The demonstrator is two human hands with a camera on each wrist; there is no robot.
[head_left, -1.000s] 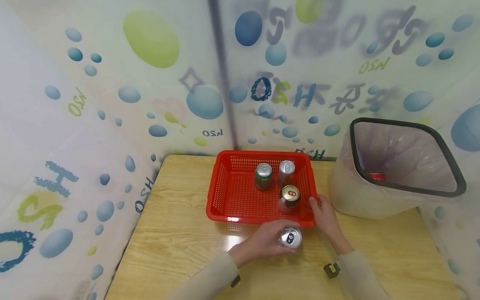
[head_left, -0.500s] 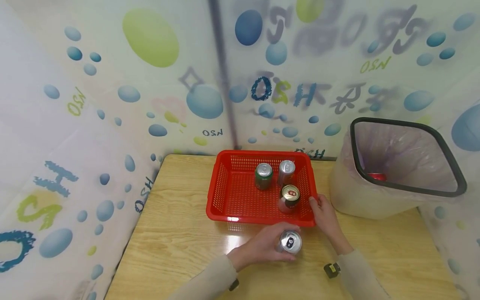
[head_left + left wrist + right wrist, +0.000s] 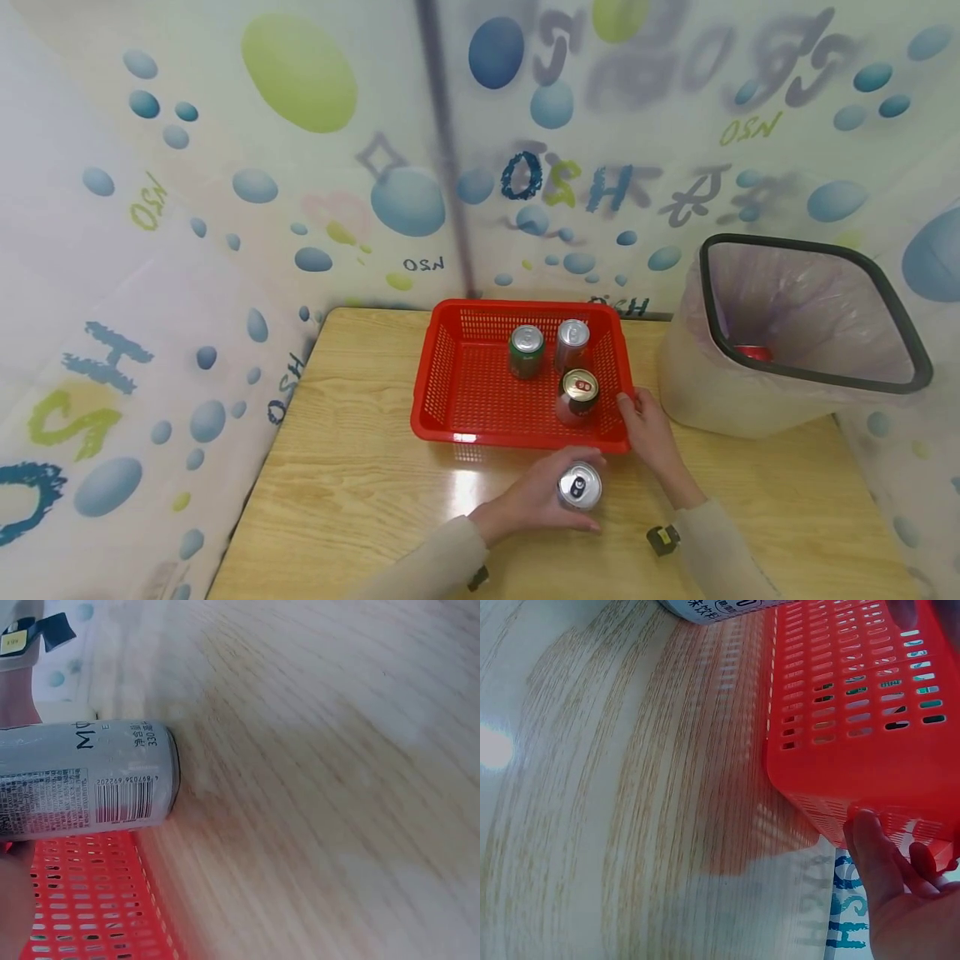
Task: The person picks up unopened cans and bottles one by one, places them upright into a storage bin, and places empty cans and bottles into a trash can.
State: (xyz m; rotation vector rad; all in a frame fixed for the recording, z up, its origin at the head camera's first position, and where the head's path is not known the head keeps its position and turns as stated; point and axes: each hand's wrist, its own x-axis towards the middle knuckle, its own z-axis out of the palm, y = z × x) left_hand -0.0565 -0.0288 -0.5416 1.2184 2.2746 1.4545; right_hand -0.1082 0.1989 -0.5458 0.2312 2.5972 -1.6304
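A silver drink can (image 3: pixel 579 486) stands upright on the wooden table in front of a red plastic basket (image 3: pixel 450 435). My left hand (image 3: pixel 536 492) lies around this can, fingers on its far side and thumb spread away from it. The left wrist view shows the can's (image 3: pixel 82 780) barcode side, with part of a finger (image 3: pixel 15 900) at the edge. At the basket's right end, my right hand (image 3: pixel 654 433) grips the rim; the right wrist view shows its thumb (image 3: pixel 868 840) against the end wall. A green can (image 3: pixel 527 352), a silver-topped can (image 3: pixel 572 343) and a dark-topped can (image 3: pixel 577 396) stand inside.
A bin (image 3: pixel 705 392) with a black rim and a clear liner stands right of the basket, a red item (image 3: pixel 753 352) inside it. Bubble-printed sheeting (image 3: pixel 337 208) rises behind and left of the table (image 3: pixel 337 467).
My left thumb has moved away from the silver can and the hand has widened around it. The can has shifted slightly towards me. My right hand stays on the basket.
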